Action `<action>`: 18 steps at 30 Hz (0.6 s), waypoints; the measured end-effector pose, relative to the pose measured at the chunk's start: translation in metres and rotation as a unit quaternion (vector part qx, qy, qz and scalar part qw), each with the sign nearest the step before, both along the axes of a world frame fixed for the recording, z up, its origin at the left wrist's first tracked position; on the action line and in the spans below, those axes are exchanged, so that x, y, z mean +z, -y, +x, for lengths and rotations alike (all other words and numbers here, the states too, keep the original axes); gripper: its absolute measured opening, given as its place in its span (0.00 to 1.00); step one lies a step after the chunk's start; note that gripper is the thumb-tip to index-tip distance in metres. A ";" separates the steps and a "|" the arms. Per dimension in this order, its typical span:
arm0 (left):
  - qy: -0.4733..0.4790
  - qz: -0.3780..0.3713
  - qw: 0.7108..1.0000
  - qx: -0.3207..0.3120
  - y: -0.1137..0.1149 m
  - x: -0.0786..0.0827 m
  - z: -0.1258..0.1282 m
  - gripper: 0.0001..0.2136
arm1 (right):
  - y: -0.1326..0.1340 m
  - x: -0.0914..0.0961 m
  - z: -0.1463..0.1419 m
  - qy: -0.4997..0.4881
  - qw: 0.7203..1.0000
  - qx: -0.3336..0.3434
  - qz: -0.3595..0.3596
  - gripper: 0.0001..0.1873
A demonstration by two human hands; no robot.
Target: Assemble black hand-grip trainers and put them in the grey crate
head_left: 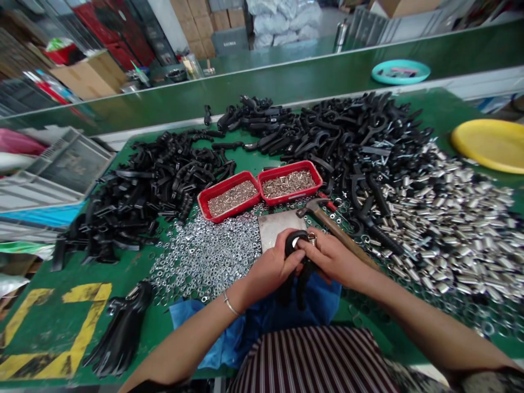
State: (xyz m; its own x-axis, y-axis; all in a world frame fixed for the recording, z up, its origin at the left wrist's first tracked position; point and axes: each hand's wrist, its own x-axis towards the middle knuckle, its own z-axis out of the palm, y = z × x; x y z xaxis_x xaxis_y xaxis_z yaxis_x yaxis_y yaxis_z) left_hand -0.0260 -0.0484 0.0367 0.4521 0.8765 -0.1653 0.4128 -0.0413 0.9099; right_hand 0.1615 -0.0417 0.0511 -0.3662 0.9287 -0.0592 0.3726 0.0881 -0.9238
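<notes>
Close in front of my body, both hands grip a black ring-ended handle [291,240]. My left hand [272,267] is closed around its left side, thumb pressed against it. My right hand [329,256] pinches the other side, and a small shiny metal coil [312,239] shows at its fingertips. Dark legs of the part hang below the hands, partly hidden by fingers. Behind the hands lies a flat metal plate [272,226], with a wooden-handled hammer [339,232] to its right. A blue cloth [216,327] lies beneath my forearms.
Black plastic parts are heaped at left [159,185] and back [327,128]. Two red trays [229,213] hold small metal pieces. Nuts [208,254] spread at left, metal sleeves [446,229] at right. A bundle of black handles [123,327] lies front left; a yellow lid [491,144] sits far right.
</notes>
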 end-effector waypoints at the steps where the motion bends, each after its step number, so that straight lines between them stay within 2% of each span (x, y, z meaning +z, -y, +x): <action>1: -0.009 -0.002 1.000 -0.016 -0.001 0.001 -0.002 0.26 | 0.000 0.001 0.000 0.009 1.000 0.012 -0.001 0.12; 4: -0.039 0.003 0.997 -0.068 -0.005 0.008 -0.011 0.30 | 0.003 0.004 0.000 0.037 0.997 0.059 -0.014 0.13; 9: -0.055 0.006 0.986 -0.156 -0.011 0.021 -0.020 0.33 | 0.009 0.002 0.000 0.096 0.990 0.096 0.049 0.13; 13: -0.070 -0.004 0.984 -0.166 -0.010 0.026 -0.020 0.35 | 0.006 0.003 0.000 0.084 0.988 0.121 0.051 0.16; 18: -0.069 0.008 0.983 -0.169 -0.006 0.031 -0.019 0.33 | 0.000 0.013 0.001 0.054 0.983 0.172 0.045 0.16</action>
State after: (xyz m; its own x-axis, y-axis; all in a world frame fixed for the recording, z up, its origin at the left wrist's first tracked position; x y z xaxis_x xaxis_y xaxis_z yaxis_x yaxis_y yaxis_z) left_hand -0.0451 -0.0422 0.0680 0.6925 0.6827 -0.2332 0.4929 -0.2117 0.8439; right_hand 0.1626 -0.0422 0.0645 -0.6550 0.7547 -0.0376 0.4016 0.3055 -0.8633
